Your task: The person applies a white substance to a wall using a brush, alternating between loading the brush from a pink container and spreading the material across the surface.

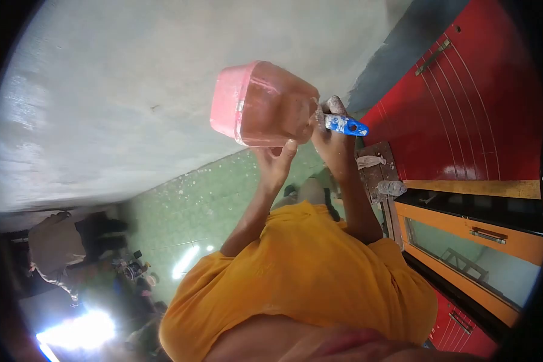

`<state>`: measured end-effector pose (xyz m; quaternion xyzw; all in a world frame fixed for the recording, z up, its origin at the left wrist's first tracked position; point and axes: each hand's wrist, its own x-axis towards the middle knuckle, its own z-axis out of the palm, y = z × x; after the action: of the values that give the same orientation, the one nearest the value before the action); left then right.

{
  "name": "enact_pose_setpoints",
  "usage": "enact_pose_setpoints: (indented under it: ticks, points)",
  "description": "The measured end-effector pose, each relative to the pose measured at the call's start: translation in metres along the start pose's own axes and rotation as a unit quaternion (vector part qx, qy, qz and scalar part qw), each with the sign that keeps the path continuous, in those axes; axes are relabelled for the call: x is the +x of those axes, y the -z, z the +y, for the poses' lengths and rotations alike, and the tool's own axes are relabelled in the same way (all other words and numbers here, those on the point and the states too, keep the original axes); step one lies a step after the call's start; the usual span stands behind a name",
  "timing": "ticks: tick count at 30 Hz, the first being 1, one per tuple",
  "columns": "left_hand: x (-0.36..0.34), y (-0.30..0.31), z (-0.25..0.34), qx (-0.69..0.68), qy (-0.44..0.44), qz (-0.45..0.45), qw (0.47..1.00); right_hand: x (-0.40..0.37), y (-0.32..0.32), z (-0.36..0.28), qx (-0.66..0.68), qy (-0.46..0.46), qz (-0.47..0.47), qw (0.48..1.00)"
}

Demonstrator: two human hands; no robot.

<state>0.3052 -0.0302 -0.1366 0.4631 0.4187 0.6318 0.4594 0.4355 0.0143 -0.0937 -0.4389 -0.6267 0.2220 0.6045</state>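
In front of the wall I hold up a pink plastic tub (271,105) with rounded corners, tipped on its side in this view. My left hand (276,160) grips its lower edge, the thumb showing against it and the other fingers mostly hidden. At the tub's right end, my right hand (332,136) is closed around a tool with a short blue handle (347,125). White smears cover that handle, which has a hole near its end. The tool's head is largely hidden by the fingers and tub. Whitish residue marks my right fingers.
A grey-white plastered wall (114,90) rises close ahead. White spots dot the green floor (193,199). To the right stand a red cabinet (446,114), an orange-framed glass cabinet (446,232) and a clear plastic bottle (392,187). A bright light (81,330) shines at lower left.
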Motion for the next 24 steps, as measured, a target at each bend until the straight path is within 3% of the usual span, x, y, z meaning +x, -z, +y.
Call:
enact_pose_setpoints:
  ticks: [5,8,11,15,18,24]
  points:
    - [0.0,-0.01,-0.004,-0.008,-0.013,0.009,1.0,-0.001,0.014,0.003,-0.048,0.004,0.004,0.999]
    - [0.006,-0.02,-0.003,-0.009,-0.021,0.024,0.999,-0.007,0.022,0.026,0.044,-0.129,0.028,0.99]
    - [0.013,-0.029,-0.001,-0.046,-0.01,0.048,0.998,-0.008,0.026,0.037,0.198,-0.223,0.118,0.947]
    - [0.03,-0.029,-0.003,-0.083,-0.022,0.054,0.995,0.004,0.034,0.048,0.312,-0.286,0.192,0.886]
    - [0.037,-0.036,0.006,-0.095,-0.028,0.134,0.986,0.039,0.039,0.057,0.293,-0.202,0.211,0.911]
    - [0.044,-0.023,0.004,-0.077,-0.043,0.105,0.991,0.15,0.022,0.078,0.246,-0.055,0.222,0.942]
